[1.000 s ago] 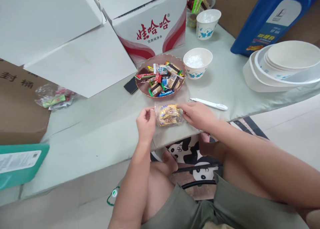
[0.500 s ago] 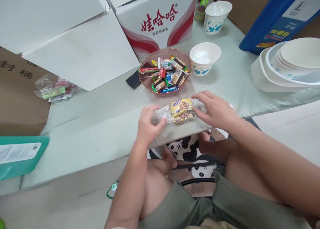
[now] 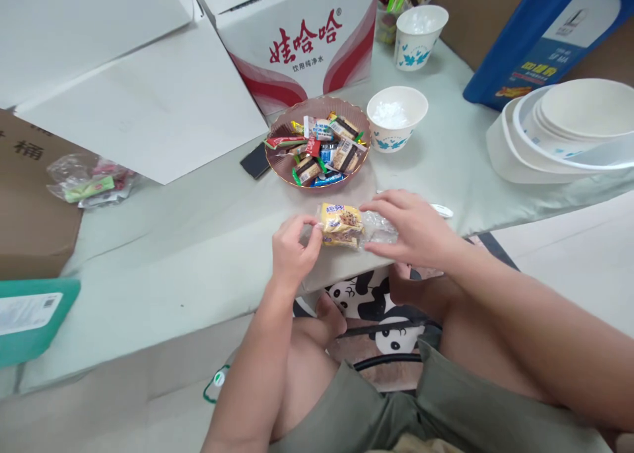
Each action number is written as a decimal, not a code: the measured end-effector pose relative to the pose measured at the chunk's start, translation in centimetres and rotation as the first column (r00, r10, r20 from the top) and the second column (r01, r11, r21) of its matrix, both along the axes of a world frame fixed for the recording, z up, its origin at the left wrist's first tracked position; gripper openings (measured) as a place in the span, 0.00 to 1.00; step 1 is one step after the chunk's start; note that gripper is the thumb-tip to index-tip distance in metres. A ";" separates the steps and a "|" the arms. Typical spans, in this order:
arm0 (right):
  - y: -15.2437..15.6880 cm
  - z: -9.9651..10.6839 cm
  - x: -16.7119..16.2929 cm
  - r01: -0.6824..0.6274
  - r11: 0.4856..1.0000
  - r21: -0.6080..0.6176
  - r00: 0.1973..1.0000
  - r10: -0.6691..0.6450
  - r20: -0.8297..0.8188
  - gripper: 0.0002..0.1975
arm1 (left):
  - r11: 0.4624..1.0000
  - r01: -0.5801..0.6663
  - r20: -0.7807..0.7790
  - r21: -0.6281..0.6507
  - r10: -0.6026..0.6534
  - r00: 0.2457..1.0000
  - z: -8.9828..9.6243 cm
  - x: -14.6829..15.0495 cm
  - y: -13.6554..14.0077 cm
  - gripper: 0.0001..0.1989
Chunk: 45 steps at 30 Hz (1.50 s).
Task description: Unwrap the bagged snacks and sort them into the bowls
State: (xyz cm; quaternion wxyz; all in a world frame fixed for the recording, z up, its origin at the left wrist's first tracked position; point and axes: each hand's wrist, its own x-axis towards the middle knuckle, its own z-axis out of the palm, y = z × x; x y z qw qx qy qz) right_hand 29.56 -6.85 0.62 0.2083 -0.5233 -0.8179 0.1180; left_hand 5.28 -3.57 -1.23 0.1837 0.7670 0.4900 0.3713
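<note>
The left hand (image 3: pixel 294 249) pinches one end of a clear, crinkled plastic bag (image 3: pixel 377 228) holding yellow, cookie-printed packets (image 3: pixel 343 219) on the pale green table (image 3: pixel 208 242), the right hand (image 3: pixel 416 234) spread wide at its other end, contact unclear.

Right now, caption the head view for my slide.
Left fingers pinch clear plastic around yellow snack packs; right fingers spread at its other end, near a pink bowl of wrapped snacks.

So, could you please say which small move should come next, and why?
Probably close the right hand on the clear wrap's loose end: that hand is open there, while the left hand pinches the opposite end, by the yellow packets.
</note>
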 end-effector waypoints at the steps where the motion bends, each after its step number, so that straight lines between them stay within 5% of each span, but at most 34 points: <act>1: -0.2 -0.1 -0.4 -0.035 0.999 -0.005 0.999 0.035 0.016 0.26 | 0.999 -0.031 0.003 0.006 0.031 1.000 0.0 0.2 0.0 0.07; 8: 0.0 -0.9 -1.3 0.003 0.999 -0.050 1.000 -0.004 -0.016 0.11 | 0.984 -0.165 0.069 -0.073 0.170 0.983 -0.4 0.0 0.4 0.08; 14: 1.0 0.3 -1.4 0.201 0.969 0.145 0.980 -0.199 -0.030 0.11 | 0.974 -0.219 0.097 0.061 0.212 0.972 0.3 -0.5 0.3 0.10; 17: 2.0 1.8 -2.0 0.355 0.900 0.255 0.933 -0.357 -0.038 0.12 | 0.966 -0.250 0.184 0.063 0.235 0.954 0.5 -0.3 0.7 0.11; 20: 2.5 3.1 -3.3 0.487 0.761 0.428 0.868 -0.477 -0.139 0.13 | 0.961 -0.269 0.286 -0.068 0.277 0.917 0.5 -0.1 1.8 0.12; 21: 2.4 3.2 -3.9 0.449 0.764 0.464 0.890 -0.432 -0.150 0.13 | 0.956 -0.263 0.314 -0.129 0.291 0.904 0.4 -0.1 2.2 0.13; 23: 2.2 2.8 -5.2 0.205 0.867 0.455 0.979 -0.189 -0.081 0.13 | 0.941 -0.235 0.359 -0.244 0.313 0.879 0.2 -0.3 2.7 0.14; 26: 2.0 1.0 -6.6 -0.149 0.956 0.254 0.989 0.144 0.036 0.13 | 0.910 -0.217 0.404 -0.354 0.357 0.842 0.1 -0.9 3.0 0.13; 33: 2.1 -1.0 -6.1 -0.066 0.998 -0.013 0.998 0.066 0.016 0.20 | 0.800 -0.335 0.296 -0.498 0.520 0.802 0.7 -3.2 2.0 0.08; 39: 0.2 -0.1 -5.8 -0.090 0.996 0.005 0.994 0.090 0.065 0.15 | 0.792 -0.385 -0.096 -0.474 0.388 0.917 1.6 -4.8 1.4 0.22; 45: 0.0 0.1 -5.1 0.045 0.999 0.007 0.989 -0.045 0.139 0.18 | 0.762 -0.474 -0.318 -0.442 0.362 0.876 1.4 -6.0 1.9 0.25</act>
